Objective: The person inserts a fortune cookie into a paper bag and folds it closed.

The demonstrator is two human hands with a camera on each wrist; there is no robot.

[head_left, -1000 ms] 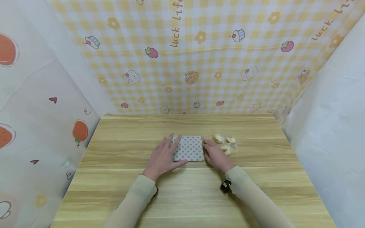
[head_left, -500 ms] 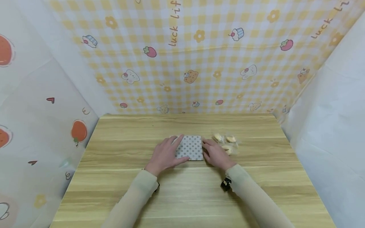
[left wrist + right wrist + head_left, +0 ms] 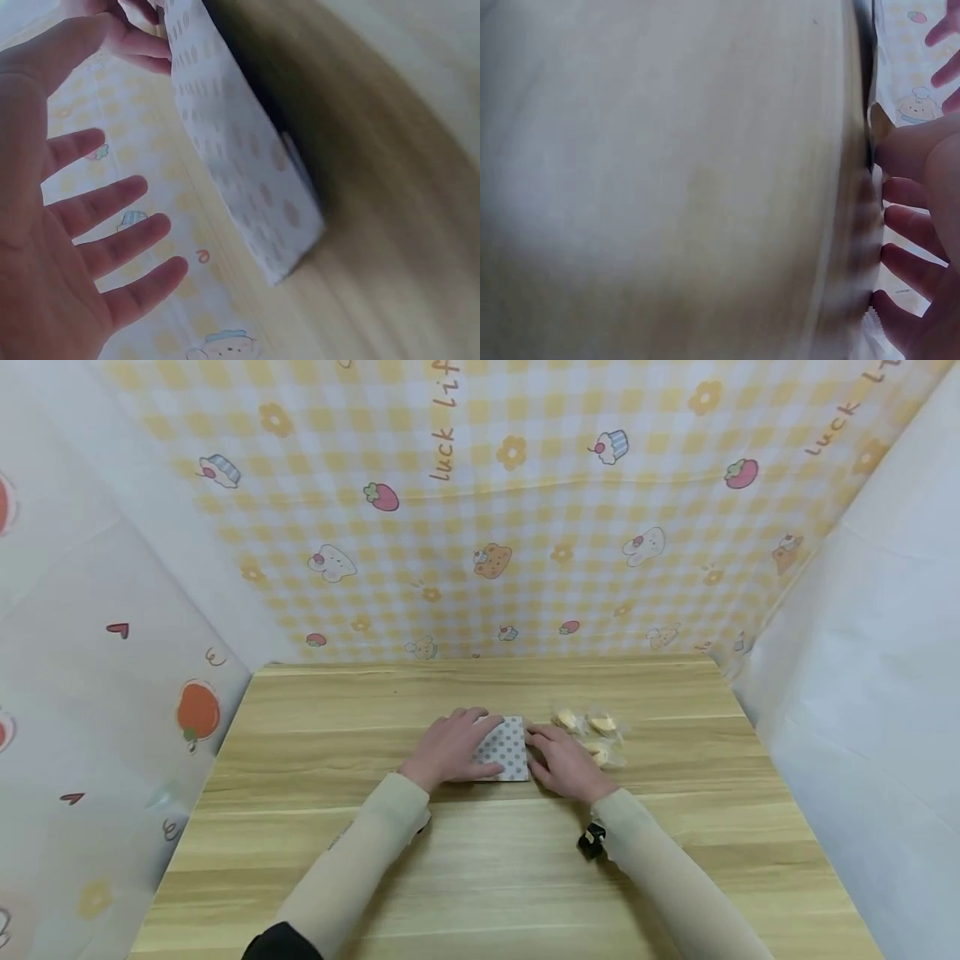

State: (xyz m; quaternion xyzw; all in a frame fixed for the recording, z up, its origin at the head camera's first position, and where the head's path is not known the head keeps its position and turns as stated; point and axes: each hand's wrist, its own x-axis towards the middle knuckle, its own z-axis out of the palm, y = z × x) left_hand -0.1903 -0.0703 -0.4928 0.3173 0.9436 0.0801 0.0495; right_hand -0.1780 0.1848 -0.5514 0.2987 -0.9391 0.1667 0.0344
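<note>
A flat white paper bag with grey dots (image 3: 512, 748) lies on the wooden table. My left hand (image 3: 452, 747) is over its left part with fingers and thumb spread, hiding that end. The left wrist view shows this hand's fingers apart and away from the dotted face. At the bag's right edge, my right hand (image 3: 567, 765) holds the edge by the fingertips. A brown inside edge (image 3: 881, 122) shows beside the right thumb. Several small pale snacks in clear wrappers (image 3: 602, 724) lie just behind and right of that hand, one partly covered by it.
The wooden table (image 3: 472, 877) reaches back to a yellow checked cloth (image 3: 442, 527). White cloth hangs at both sides, the left one (image 3: 45, 710) printed with fruit. Black wrist cameras, such as the right one (image 3: 592, 842), sit under the cuffs.
My left hand has slid right, covering more of the dotted paper bag. My right hand stays at the bag's right edge. The head view has shifted slightly.
</note>
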